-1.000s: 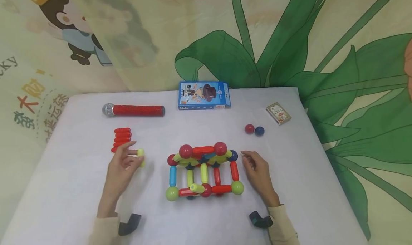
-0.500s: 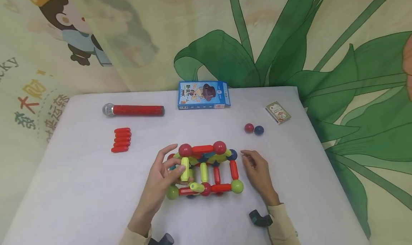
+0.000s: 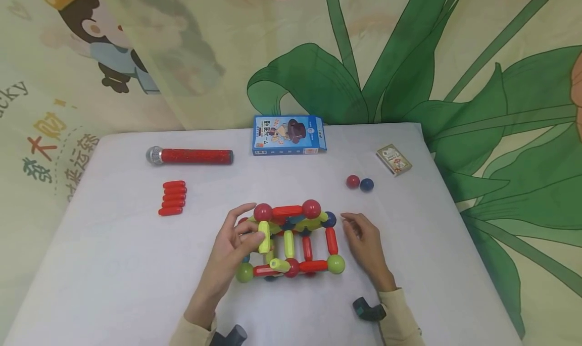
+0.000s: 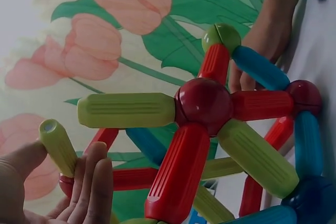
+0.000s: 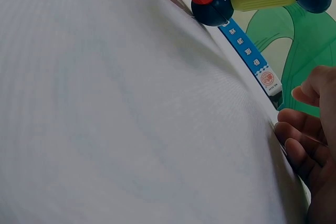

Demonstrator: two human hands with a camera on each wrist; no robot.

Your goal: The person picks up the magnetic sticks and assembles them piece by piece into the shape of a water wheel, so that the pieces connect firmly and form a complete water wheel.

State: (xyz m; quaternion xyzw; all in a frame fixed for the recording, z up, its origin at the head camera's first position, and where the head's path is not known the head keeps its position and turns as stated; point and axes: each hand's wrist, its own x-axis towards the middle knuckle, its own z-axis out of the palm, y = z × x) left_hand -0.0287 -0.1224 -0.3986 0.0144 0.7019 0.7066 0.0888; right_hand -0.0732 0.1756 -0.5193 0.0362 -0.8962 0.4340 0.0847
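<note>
A built frame of coloured rods and balls (image 3: 313, 266) stands near the middle of the white table. At its left side my left hand (image 3: 223, 260) pinches a yellow-green rod (image 3: 264, 237) between thumb and fingers. In the left wrist view one end of that rod (image 4: 58, 148) meets a red ball (image 4: 66, 185) of the frame. Another yellow-green rod (image 3: 279, 265) juts out from a red ball on the near side. To the right of the frame, my right hand (image 3: 364, 247) rests on the table, fingers loosely curled and holding nothing.
Several red rods (image 3: 173, 197) lie stacked in a row at the left. A red microphone (image 3: 195, 156), a blue box (image 3: 288, 135) and a small card box (image 3: 393, 159) lie farther back. A loose red ball (image 3: 352, 182) and a blue ball (image 3: 367, 185) sit at the right.
My left hand has carried the yellow-green rod rightward from beside the red rods to the frame, and raised it slightly to the upper red ball. My right hand stays where it was.
</note>
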